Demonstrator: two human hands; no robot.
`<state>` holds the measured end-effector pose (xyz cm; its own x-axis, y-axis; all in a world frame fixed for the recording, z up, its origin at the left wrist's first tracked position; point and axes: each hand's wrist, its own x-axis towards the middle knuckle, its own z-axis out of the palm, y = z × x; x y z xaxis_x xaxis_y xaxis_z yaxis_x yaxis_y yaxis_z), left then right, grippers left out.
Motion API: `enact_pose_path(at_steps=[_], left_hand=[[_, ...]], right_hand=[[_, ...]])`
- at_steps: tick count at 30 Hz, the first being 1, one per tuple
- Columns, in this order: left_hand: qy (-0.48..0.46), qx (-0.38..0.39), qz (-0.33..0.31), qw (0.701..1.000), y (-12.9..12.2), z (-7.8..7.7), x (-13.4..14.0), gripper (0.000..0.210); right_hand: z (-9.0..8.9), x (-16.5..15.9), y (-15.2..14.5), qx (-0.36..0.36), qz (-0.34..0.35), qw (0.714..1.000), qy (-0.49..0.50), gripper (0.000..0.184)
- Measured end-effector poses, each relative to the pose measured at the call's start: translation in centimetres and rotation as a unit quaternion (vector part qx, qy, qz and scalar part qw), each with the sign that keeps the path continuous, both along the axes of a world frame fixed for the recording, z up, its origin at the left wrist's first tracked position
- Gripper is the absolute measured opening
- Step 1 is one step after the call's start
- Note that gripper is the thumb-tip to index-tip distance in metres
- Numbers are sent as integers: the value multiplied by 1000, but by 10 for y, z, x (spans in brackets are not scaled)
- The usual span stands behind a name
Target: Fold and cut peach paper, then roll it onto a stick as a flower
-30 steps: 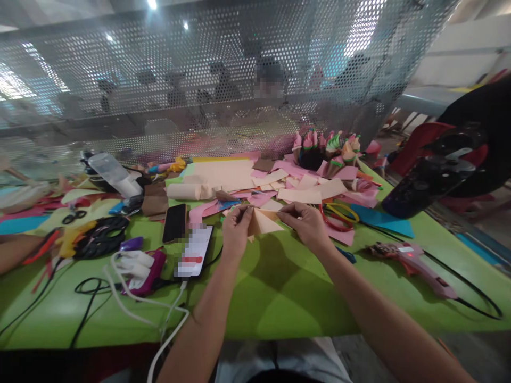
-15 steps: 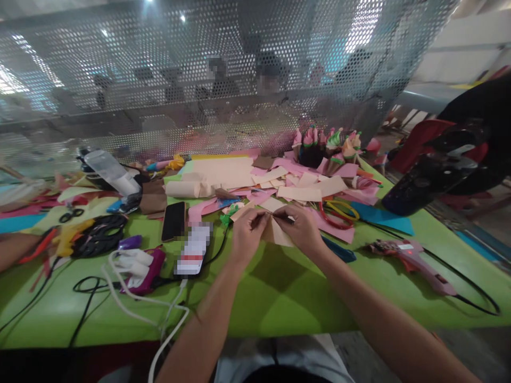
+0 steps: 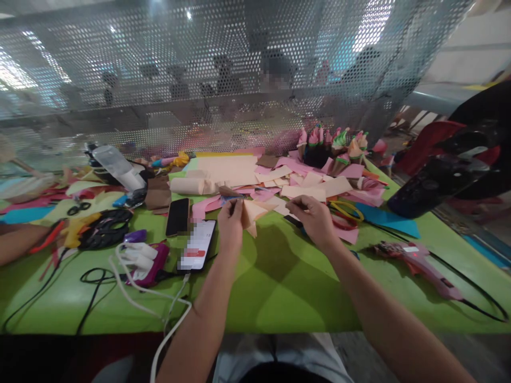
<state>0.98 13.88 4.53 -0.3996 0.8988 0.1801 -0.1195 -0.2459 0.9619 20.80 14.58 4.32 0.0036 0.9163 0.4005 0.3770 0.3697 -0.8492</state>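
Note:
My left hand [image 3: 231, 221] pinches a folded, pointed piece of peach craft sheet [image 3: 252, 213], raised over the green table. To the right, apart from the sheet, is my right hand [image 3: 315, 217]. Its thumb and fingertips are pressed together, and I cannot make out whether anything small is between them. Just below these fingertips shows a dark strip [image 3: 294, 221], partly hidden by the hand. Pale and pink craft scraps [image 3: 303, 190] lie behind both hands. A lit phone [image 3: 199, 247] rests left of my left forearm.
A pink glue gun [image 3: 433, 271] lies at the right with its cord. Foam ice-cream cones [image 3: 339, 139] stand behind the scraps. Left are a magenta power strip [image 3: 149, 266] with white cables, a dark phone [image 3: 178, 217], scissors [image 3: 79, 207] and another person's arm [image 3: 16, 242].
My hands have moved apart. The peach sheet, earlier between both hands, is now in my left hand alone and shows folded points. The whole view has shifted slightly.

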Motion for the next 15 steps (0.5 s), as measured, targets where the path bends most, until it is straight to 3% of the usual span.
enact_pose_path(at_steps=[2, 5, 9, 15], left_hand=[[-50, -10, -3, 999, 3, -4, 0, 24], [-50, -25, -17, 998, 4, -8, 2, 24], [17, -24, -27, 999, -1, -7, 6, 21], [137, -4, 1, 991, -10, 3, 6, 16]], right_hand=[[-1, 1, 1, -17, 0, 999, 35, 23], [2, -3, -2, -35, 38, 996, 80, 26], [6, -9, -7, -32, 78, 995, 61, 25], [1, -5, -6, -23, 28, 998, 53, 22]])
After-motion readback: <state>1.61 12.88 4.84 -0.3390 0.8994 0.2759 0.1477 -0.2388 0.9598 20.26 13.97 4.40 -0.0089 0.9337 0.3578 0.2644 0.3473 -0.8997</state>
